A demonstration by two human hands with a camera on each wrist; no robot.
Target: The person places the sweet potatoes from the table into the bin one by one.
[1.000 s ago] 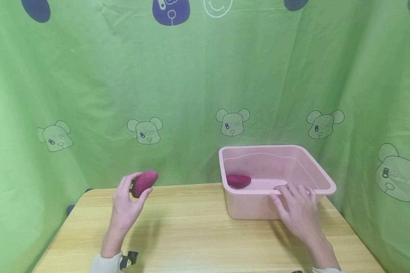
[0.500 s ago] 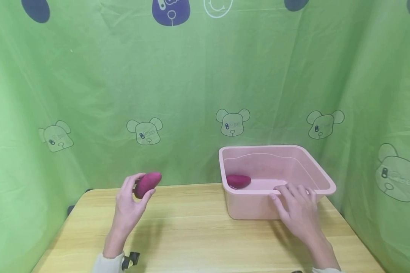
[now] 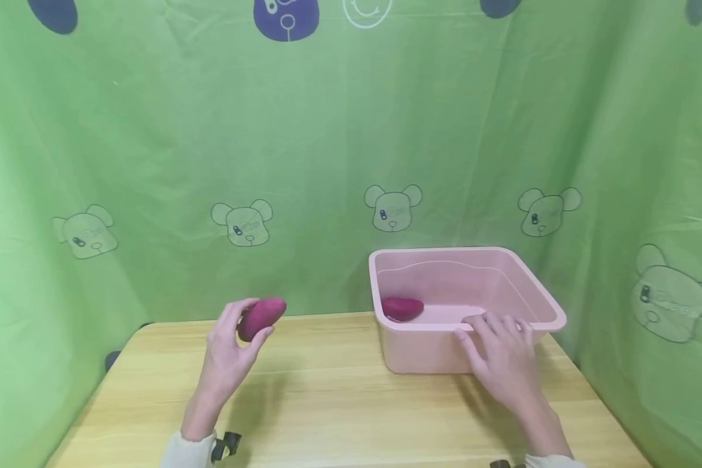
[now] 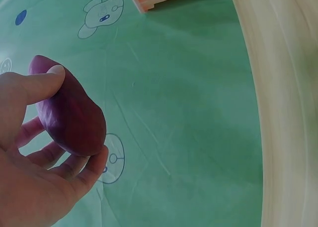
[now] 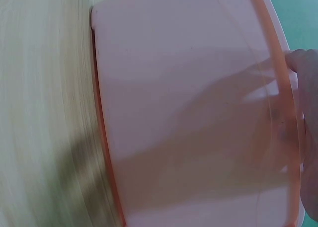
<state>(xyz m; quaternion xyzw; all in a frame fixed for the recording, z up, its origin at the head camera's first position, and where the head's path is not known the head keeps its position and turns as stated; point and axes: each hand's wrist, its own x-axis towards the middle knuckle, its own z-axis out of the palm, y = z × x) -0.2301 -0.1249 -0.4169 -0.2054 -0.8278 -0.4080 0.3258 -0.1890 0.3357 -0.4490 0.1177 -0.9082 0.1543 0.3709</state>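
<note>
My left hand (image 3: 225, 364) holds a purple sweet potato (image 3: 264, 316) above the left part of the table, thumb on one side and fingers on the other. In the left wrist view the sweet potato (image 4: 74, 120) sits between the thumb and the fingertips. A pink plastic bin (image 3: 421, 354) stands at the table's right back. My right hand (image 3: 506, 367) grips its front rim, with fingers over the edge and thumb outside. Inside the bin, by the left wall, lies another purple sweet potato (image 3: 403, 309). The right wrist view shows the bin's wall (image 5: 174, 78) and the hand (image 5: 309, 122) at its rim.
The light wooden table (image 3: 333, 416) stretches between my hands. A green curtain (image 3: 316, 143) with printed bear heads hangs at the back and on both sides, close behind the bin.
My left hand has moved slightly to the right with the sweet potato. My right hand keeps its grip on the bin's rim. The head view has shifted a little.
</note>
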